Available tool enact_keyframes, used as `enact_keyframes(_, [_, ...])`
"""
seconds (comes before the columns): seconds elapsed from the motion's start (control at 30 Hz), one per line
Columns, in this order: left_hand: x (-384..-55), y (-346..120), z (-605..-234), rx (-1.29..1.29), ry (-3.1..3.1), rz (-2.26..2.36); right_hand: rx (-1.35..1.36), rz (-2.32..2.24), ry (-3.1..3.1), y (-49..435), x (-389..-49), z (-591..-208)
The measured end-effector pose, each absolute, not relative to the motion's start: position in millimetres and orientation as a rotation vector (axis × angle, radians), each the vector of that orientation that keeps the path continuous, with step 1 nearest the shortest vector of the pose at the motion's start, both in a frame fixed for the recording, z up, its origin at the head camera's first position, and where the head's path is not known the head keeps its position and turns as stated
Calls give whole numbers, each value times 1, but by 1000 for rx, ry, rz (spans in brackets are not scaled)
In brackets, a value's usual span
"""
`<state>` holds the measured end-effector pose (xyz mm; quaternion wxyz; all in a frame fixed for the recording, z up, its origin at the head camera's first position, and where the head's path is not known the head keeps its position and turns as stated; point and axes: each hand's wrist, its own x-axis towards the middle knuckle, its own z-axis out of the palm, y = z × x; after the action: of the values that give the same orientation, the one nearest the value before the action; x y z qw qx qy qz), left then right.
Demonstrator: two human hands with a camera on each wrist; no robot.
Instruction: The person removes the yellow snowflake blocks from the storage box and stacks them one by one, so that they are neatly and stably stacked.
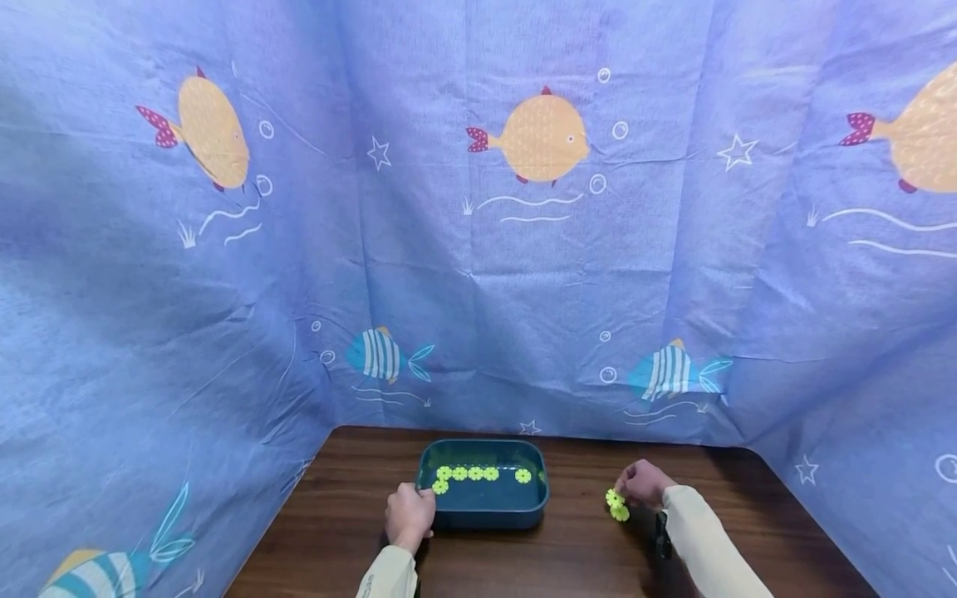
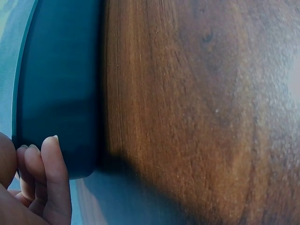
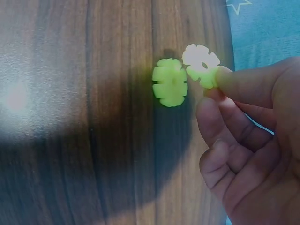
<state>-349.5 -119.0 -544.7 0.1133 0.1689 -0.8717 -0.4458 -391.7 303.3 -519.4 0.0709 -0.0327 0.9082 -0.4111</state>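
Pale-sleeved right hand (image 1: 645, 484) pinched one flower piece (image 3: 193, 57) between thumb and fingers, right of the tray (image 1: 489, 520): yellow-green, flat, notched petals, central hole. One matching loose piece (image 3: 170, 83) lay just beside it on the brown table (image 1: 553, 569). Left hand (image 1: 409, 513) gripped the dark teal tray's near left edge. Six like pieces (image 1: 476, 473) lay inside, five grouped left, one right.

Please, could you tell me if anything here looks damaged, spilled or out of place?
Nothing looks damaged or spilled. One yellow-green flower piece lies on the table near the right hand, outside the bin where similar pieces are, so it looks slightly out of place.
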Motion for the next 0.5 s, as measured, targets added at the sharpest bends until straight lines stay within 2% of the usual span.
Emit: enact_keyframes(0.5, [-349, -119, -544, 493, -2555, -1298, -33, -1126, 2750, 305, -382, -525])
